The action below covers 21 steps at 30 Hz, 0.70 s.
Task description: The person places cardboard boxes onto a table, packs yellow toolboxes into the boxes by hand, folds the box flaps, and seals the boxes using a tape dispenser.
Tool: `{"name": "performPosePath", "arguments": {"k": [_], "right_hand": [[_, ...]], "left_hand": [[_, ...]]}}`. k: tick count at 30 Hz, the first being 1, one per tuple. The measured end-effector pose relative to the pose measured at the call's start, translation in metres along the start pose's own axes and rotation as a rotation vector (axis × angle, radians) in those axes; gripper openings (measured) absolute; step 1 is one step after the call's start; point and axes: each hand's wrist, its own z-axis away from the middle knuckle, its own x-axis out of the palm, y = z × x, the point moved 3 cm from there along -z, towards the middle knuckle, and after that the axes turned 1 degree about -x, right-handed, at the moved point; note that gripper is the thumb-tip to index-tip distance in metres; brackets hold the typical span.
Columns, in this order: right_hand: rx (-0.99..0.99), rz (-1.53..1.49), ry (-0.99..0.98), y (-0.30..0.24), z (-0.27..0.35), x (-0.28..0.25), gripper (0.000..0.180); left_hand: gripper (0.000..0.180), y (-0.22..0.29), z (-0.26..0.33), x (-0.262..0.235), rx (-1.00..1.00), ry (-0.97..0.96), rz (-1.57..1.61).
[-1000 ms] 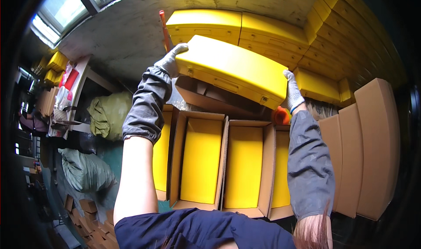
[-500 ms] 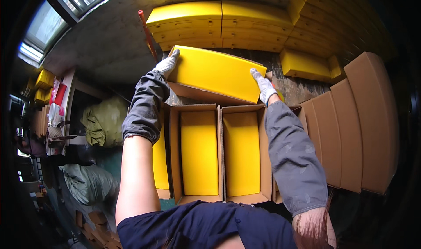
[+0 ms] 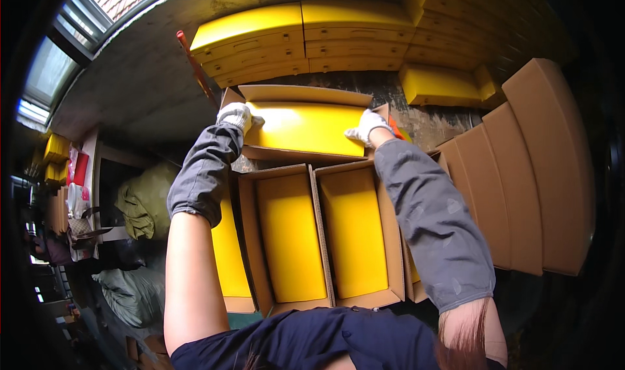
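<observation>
At the far left, green sacks (image 3: pixel 140 204) lie heaped on the floor beside a dark bench, well apart from the work. Next comes a row of open cardboard boxes: a partly hidden one (image 3: pixel 229 253) behind the left forearm, then two fully visible ones (image 3: pixel 286 240) (image 3: pixel 355 236) side by side with their walls touching, and a sliver of a fourth (image 3: pixel 411 275) under the right sleeve; each shows a yellow slab inside. Beyond them lies a fifth open box (image 3: pixel 303 126), set crosswise, its flaps spread and its near wall just beside the far ends of the two middle boxes. The yellow slab (image 3: pixel 306 128) sits in this box, filling it nearly edge to edge. The gloved left hand (image 3: pixel 236 116) curls its fingers over the slab's left end, and the gloved right hand (image 3: pixel 366 126) presses bent fingers on its right end. Behind, yellow slabs (image 3: pixel 306 34) are stacked against the wall. To the right, four flat cardboard pieces (image 3: pixel 521 174) lean in an overlapping fan, closing that side.
</observation>
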Motion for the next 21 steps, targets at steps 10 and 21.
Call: {"name": "performPosePath", "arguments": {"k": [10, 21], "right_hand": [[-0.235, 0.25, 0.084, 0.0, 0.012, 0.017, 0.031], [-0.169, -0.506, 0.33, 0.162, 0.117, -0.034, 0.023]], "left_hand": [[0.051, 0.033, 0.04, -0.005, 0.303, -0.252, 0.055], [0.03, -0.018, 0.237, -0.029, 0.608, 0.297, 0.53]]}}
